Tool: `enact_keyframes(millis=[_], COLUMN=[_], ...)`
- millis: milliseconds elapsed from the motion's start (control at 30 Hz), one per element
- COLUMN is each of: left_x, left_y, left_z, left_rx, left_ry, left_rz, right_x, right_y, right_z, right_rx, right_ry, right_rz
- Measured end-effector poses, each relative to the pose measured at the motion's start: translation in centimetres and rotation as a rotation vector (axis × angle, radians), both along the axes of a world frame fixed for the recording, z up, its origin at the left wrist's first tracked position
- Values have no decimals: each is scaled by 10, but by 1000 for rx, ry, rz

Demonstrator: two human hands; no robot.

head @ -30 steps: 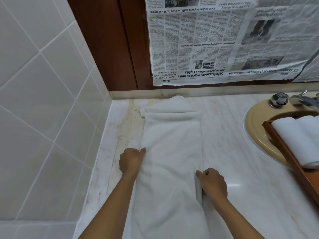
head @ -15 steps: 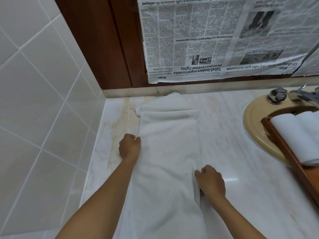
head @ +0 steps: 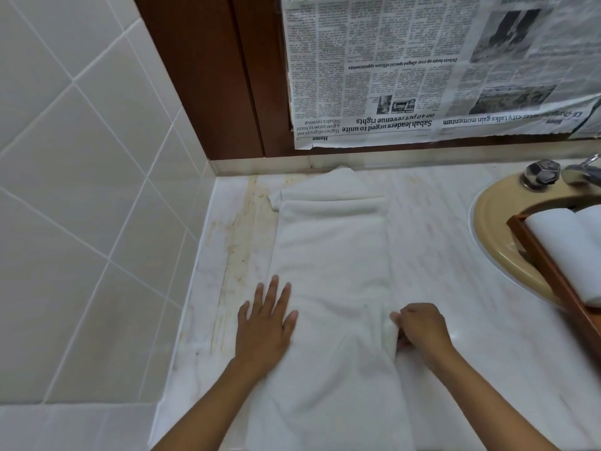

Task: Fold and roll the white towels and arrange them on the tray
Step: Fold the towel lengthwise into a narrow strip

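Note:
A white towel [head: 331, 255] lies folded into a long strip on the marble counter [head: 439, 255], running from the back wall toward me. My left hand [head: 265, 323] lies flat with straight fingers on the towel's left edge. My right hand [head: 421, 328] pinches the towel's right edge and bunches it slightly. A wooden tray [head: 549, 271] sits at the right over the sink and holds rolled white towels [head: 566, 249].
A beige sink basin [head: 497, 222] with a chrome tap [head: 543, 174] is at the right. White tiled wall [head: 81, 190] closes the left side. Newspaper [head: 422, 70] is taped over a wooden-framed panel behind the counter.
My left hand has opened from a curled grip and now lies flat on the towel, nearer to me. My right hand still holds the right edge.

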State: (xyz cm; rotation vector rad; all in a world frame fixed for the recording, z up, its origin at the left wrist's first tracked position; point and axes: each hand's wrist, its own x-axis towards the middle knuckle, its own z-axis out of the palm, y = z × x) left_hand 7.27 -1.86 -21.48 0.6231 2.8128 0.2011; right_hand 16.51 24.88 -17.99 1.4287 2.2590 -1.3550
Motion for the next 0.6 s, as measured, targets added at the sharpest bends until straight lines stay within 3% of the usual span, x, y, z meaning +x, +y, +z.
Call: enact_keyframes(millis=[300, 367, 500, 600], left_x=[-79, -69, 3, 66], left_y=[52, 49, 23, -6], left_z=[20, 24, 23, 12], left_rx=[-124, 8, 487, 570], left_ry=[-173, -174, -152, 35], left_rz=[4, 58, 312, 356], right_x=[-29, -7, 45, 71], right_y=[15, 4, -20, -33], right_z=[9, 12, 16, 12], right_rx=[0, 4, 26, 68], right_ry=[94, 71, 40, 39], right_rz=[-70, -21, 107, 134])
